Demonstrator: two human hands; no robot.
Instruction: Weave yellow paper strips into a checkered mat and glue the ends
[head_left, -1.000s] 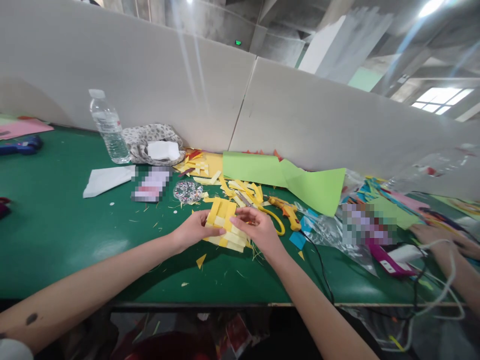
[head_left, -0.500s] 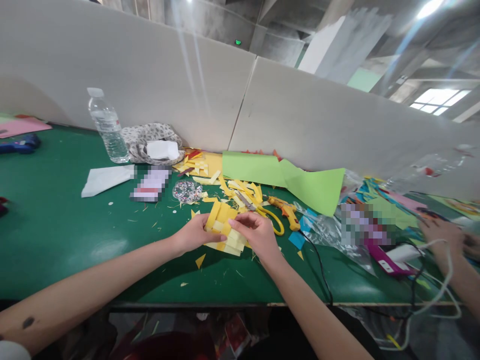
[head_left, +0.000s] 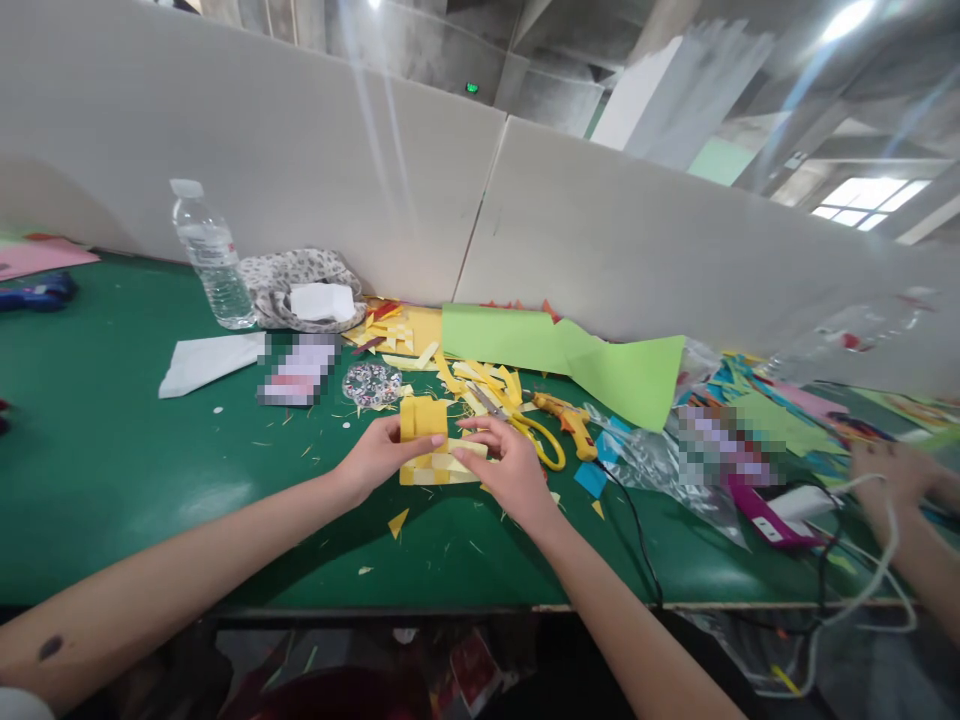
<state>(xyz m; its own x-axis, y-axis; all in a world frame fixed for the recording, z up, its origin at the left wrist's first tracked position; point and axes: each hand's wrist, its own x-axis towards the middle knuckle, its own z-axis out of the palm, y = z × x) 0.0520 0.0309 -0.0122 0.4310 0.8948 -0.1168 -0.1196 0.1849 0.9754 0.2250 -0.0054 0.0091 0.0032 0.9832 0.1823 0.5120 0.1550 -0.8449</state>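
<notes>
A woven mat of yellow paper strips (head_left: 424, 440) lies on the green table (head_left: 112, 470) in front of me. My left hand (head_left: 379, 455) grips its left edge, thumb on top. My right hand (head_left: 504, 465) holds its right side, fingers spread over the strip ends. Yellow-handled scissors (head_left: 536, 432) lie just behind my right hand, and loose yellow strips (head_left: 480, 378) are scattered beyond the mat.
A water bottle (head_left: 210, 255), patterned cloth (head_left: 296, 275), white paper (head_left: 206, 362) and light green sheets (head_left: 570, 355) sit toward the back partition. An orange glue gun (head_left: 570, 418), plastic bag (head_left: 660, 460) and cables lie to the right, where another person's hand (head_left: 896, 475) works.
I have turned the woven mat from a slanted position to sit square, and both hands have shifted slightly away from me with it. The other person's hand has moved right.
</notes>
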